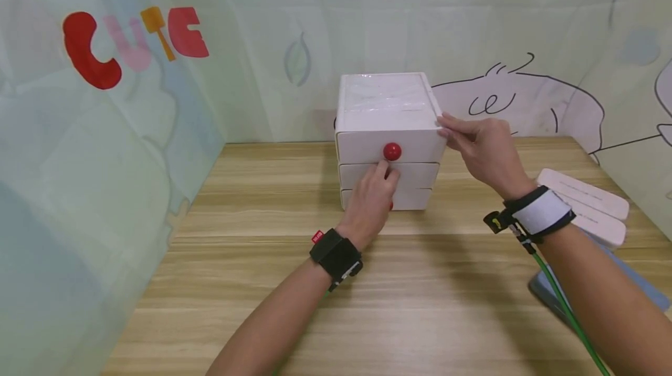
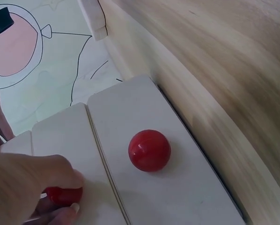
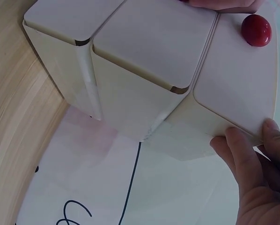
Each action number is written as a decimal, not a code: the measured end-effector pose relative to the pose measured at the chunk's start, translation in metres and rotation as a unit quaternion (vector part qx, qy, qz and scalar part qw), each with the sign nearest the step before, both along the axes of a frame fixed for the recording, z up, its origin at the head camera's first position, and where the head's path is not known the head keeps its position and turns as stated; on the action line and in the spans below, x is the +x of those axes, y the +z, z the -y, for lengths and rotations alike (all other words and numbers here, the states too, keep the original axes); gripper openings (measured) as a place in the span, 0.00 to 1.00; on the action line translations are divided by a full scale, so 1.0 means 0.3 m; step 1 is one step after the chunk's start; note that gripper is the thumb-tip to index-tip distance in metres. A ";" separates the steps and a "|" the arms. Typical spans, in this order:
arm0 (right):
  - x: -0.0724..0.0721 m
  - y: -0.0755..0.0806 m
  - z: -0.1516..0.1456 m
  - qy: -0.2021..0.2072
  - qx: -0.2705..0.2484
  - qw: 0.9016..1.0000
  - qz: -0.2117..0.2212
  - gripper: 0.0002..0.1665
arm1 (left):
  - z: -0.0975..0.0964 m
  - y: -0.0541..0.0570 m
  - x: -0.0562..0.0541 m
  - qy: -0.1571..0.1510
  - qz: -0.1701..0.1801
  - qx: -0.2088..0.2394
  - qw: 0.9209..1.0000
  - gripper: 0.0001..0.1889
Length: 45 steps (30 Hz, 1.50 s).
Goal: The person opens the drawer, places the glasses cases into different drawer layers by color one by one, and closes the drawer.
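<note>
Booth-like recording set: creased cartoon-printed cloth [image 1: 294, 9] is hanging behind and beside wood-grain table [image 1: 446, 306]; "CUTE" lettering [image 1: 137, 60] is decorating left side; green cable [image 1: 563, 304] is trailing from wrist strap [image 1: 543, 213].

Pinching the edge of a white box [image 3: 130, 98] with the right hand [image 3: 254, 173], close to a round red knob [image 3: 256, 30] on the nearest drawer [image 3: 238, 75]. Next to that, showing a middle drawer [image 3: 154, 42], then a far drawer [image 3: 70, 16]. By the middle drawer, showing just fingers of the left hand [image 3: 229, 3]. Farthest from the right hand, showing a wooden table [image 3: 11, 122]. Behind the right hand, showing a pale wall [image 3: 191, 192] with squiggly black lines.
</note>
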State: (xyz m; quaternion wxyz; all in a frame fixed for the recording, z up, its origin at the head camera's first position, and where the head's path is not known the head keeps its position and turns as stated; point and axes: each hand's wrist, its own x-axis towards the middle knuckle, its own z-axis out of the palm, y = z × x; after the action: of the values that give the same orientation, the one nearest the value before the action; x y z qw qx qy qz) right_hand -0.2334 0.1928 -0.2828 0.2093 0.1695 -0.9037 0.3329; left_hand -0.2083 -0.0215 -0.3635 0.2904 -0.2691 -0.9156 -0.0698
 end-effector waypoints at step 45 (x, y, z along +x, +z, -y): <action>0.000 0.009 -0.004 -0.003 -0.007 1.000 0.028 0.22 | -0.014 -0.025 0.023 0.015 -0.074 -0.024 0.997 0.07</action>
State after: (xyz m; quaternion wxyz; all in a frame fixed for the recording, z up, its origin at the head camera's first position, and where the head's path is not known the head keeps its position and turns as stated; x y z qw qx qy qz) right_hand -0.2334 0.1939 -0.2800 0.1862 0.1557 -0.9074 0.3432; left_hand -0.2013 -0.0174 -0.3710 0.3520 -0.2665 -0.8970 -0.0227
